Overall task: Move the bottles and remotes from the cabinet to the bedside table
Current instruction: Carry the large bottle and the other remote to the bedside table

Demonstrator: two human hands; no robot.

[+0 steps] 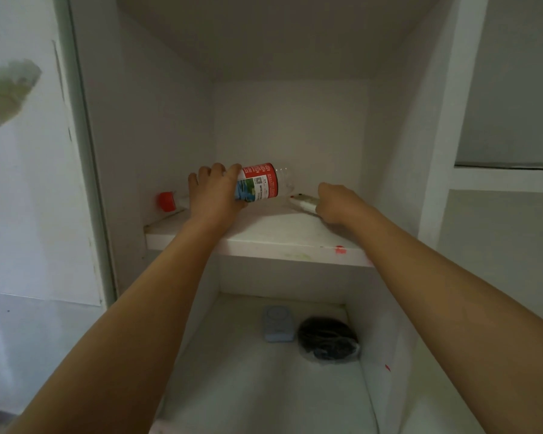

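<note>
**Bottle [259,186] and remote [304,204] both gripped on the cabinet shelf [264,242]**

At far left, a red cap [166,202] sits low on the shelf, close to the side wall. Next comes the left hand [215,195], its fingers curled over the bottle. The bottle lies on its side, with its red label and clear base pointing right. The hand covers the middle, so I cannot tell whether the cap belongs to this bottle or to a second one behind it. Just right of the base, the white remote rests on the shelf. The right hand [337,205] is closed round its near end, leaving only the tip with a red button showing.

As I judge it, the bottle is round and gripped from above, so it could roll or swing out of the fingers when lifted. The remote, held by one end, could pivot and slip from the hand. The bedside table is out of view. In the compartment below, a pale blue device [278,324] and a dark bagged bundle [328,339] are too dim to identify.
</note>
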